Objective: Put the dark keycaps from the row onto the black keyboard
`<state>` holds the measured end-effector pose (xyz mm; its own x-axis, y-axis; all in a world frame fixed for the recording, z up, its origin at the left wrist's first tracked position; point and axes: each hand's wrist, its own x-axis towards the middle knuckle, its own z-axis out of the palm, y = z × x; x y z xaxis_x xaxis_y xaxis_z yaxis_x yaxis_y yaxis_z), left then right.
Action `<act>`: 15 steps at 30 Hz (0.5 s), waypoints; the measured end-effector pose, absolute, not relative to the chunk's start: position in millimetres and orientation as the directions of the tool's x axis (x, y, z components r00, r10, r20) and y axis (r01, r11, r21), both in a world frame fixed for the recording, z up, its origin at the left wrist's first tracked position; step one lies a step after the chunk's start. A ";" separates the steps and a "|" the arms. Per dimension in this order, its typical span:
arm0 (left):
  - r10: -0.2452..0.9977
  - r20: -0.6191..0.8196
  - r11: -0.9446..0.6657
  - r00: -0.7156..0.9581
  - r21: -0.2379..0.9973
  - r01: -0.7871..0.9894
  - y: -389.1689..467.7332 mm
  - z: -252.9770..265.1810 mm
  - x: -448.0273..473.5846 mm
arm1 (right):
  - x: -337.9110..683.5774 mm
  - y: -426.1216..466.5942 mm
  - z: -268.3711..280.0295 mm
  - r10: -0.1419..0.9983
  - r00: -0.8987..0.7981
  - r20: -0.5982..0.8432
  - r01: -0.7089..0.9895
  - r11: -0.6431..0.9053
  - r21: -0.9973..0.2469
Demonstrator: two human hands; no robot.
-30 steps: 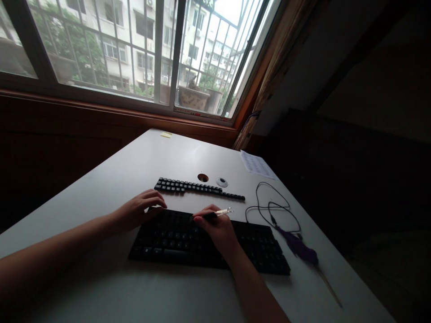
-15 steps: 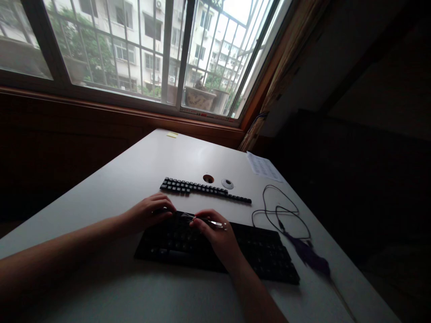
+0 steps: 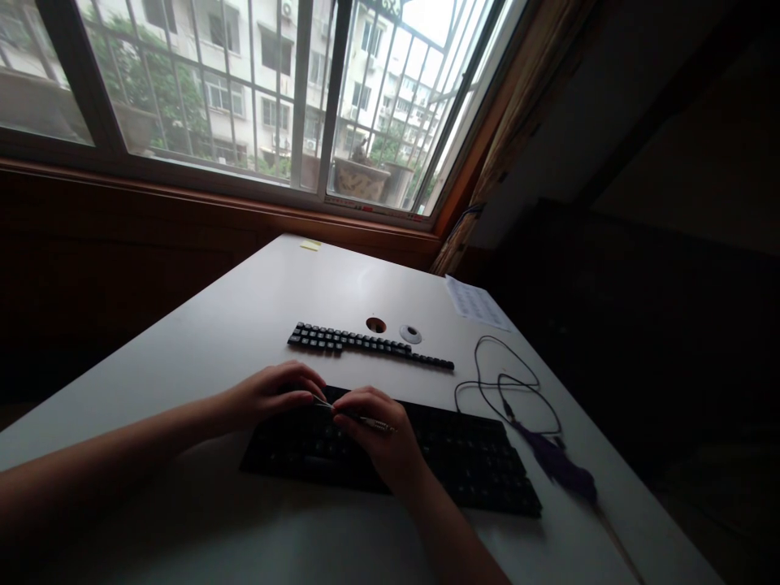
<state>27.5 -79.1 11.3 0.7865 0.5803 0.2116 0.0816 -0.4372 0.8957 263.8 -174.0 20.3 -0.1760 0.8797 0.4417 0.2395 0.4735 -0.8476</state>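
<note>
A black keyboard (image 3: 469, 455) lies on the white desk under both hands. My right hand (image 3: 378, 431) is closed round a wire keycap puller (image 3: 378, 424), its thin metal wires pointing left. At the wire tips, above the keyboard's upper left part, my left hand (image 3: 283, 394) is pinched together. Whatever sits between its fingers is too small and dark to make out. Behind the keyboard, loose black keycaps (image 3: 329, 337) stand in close rows, tapering to a single row at the right.
Right of the keyboard lies a looped black cable (image 3: 478, 382) beside a dark purple brush-like thing (image 3: 564, 463) with a thin handle. Farther back are a round desk hole (image 3: 376, 325), its cover (image 3: 410, 334), printed paper (image 3: 478, 302) and a yellow note (image 3: 310, 244). A barred window is beyond.
My right hand has shifted left and slightly down with the puller. My left hand has moved a little right, its fingers now meeting the wire tips.
</note>
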 end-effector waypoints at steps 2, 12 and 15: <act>0.572 0.170 -0.347 0.802 0.937 0.049 -79.5 10.7 27.3 | 262.7 -174.4 19.7 0.873 -0.198 0.447 0.226 0.484 -0.846; 0.574 0.099 -0.224 0.813 0.974 0.040 -72.7 3.0 24.6 | 262.3 -172.7 19.3 0.877 -0.211 0.432 0.152 0.466 -0.871; 0.565 0.108 -0.264 0.818 0.963 0.054 -72.6 2.8 23.8 | 262.0 -171.6 19.1 0.884 -0.204 0.420 0.133 0.450 -0.883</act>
<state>23.8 -72.6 2.8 0.8182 0.5646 0.1085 0.0543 -0.2637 0.9631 262.0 -171.6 19.1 -0.2037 0.8844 0.4200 0.1333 0.4500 -0.8830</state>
